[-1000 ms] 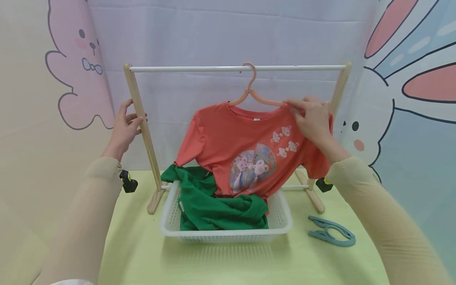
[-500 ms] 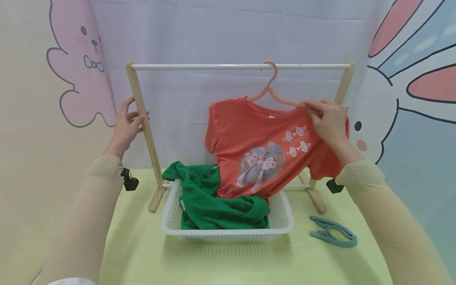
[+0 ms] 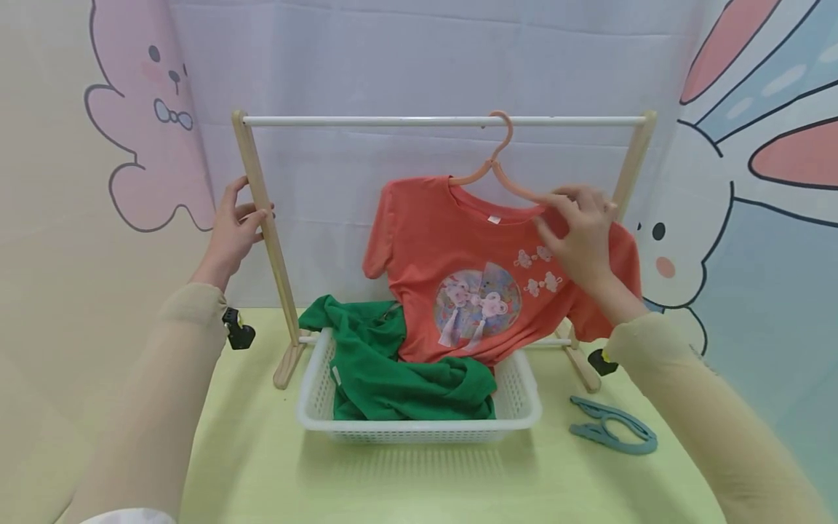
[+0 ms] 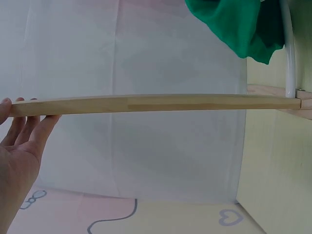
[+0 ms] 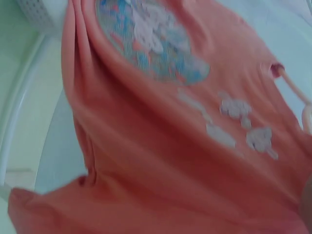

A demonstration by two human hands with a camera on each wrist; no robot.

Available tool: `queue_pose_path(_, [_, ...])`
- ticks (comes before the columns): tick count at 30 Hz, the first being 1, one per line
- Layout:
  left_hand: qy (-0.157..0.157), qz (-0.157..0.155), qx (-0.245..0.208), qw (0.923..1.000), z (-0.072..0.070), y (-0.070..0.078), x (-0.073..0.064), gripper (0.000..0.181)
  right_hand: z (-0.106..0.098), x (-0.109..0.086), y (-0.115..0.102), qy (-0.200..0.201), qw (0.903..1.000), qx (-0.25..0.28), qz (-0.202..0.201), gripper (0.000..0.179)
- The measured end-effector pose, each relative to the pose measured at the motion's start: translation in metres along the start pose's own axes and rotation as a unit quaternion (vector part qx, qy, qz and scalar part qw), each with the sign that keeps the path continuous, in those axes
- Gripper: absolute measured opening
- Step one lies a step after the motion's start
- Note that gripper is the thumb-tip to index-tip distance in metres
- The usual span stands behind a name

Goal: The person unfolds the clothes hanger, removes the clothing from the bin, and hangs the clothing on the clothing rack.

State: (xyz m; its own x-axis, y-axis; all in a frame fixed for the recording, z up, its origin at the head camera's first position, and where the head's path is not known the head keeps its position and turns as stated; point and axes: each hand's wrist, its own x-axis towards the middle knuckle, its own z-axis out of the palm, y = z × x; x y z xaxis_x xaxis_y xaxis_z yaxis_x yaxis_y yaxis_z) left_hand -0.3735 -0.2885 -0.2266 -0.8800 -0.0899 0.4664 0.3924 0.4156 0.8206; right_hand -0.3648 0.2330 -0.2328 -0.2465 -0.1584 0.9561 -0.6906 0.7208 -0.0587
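A red short-sleeved T-shirt (image 3: 419, 247) with a round rabbit print hangs from an orange hanger (image 3: 500, 142), hooked over the white bar (image 3: 366, 121) of a clothes rack. My right hand (image 3: 583, 233) holds the shirt's right-hand shoulder by the collar, thumb in front; the far fingers are hard to see. In the right wrist view the T-shirt (image 5: 146, 161) fills the picture, slightly blurred. My left hand (image 3: 232, 233) grips the rack's wooden left post (image 3: 270, 240). In the left wrist view, fingers (image 4: 41, 134) touch the post (image 4: 156, 103) from one side, the thumb from the other.
A white perforated basket (image 3: 419, 431) stands under the bar with a green garment (image 3: 412, 389) in it, partly over its left rim. A folded blue-grey hanger (image 3: 618, 426) lies on the yellow-green table (image 3: 419, 487) at right. A pale cloth backdrop (image 3: 327, 65) hangs behind.
The T-shirt and its hanger have moved right along the bar, and its left-hand sleeve has come away from the green garment. My right hand has since shifted toward the collar. The left hand stays.
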Motion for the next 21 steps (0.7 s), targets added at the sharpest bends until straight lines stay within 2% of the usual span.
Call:
queue_pose_path(4, [0.001,-0.006,-0.001,1.0000,0.000,0.002,-0.001,0.063,0.016,-0.005,-0.019,0.015,0.9977,0.050,-0.043,0.034])
queue_pose_path(7, [0.000,-0.008,0.000,1.0000,0.001,0.002,-0.001,0.064,0.027,-0.011,-0.030,-0.004,0.9956,0.075,-0.057,0.035])
queue_pose_path(10, [0.000,-0.008,0.002,1.0000,0.001,0.002,-0.001,0.063,0.037,-0.020,-0.039,-0.056,0.9926,0.089,-0.060,0.035])
queue_pose_path(14, [0.001,-0.006,0.006,1.0000,0.000,-0.001,0.001,0.063,0.048,-0.033,-0.051,-0.141,0.9829,0.105,-0.053,0.038])
queue_pose_path(18, [0.002,-0.006,0.013,0.9999,0.000,-0.002,0.001,0.062,0.058,-0.045,-0.062,-0.231,0.9645,0.126,-0.024,0.044])
queue_pose_path(19, [0.002,-0.007,0.014,0.9999,0.000,-0.002,0.001,0.062,0.060,-0.047,-0.064,-0.255,0.9576,0.133,-0.013,0.046])
queue_pose_path(21, [0.001,-0.005,0.014,0.9999,-0.001,-0.003,0.001,0.062,0.065,-0.051,-0.070,-0.310,0.9376,0.156,0.019,0.050])
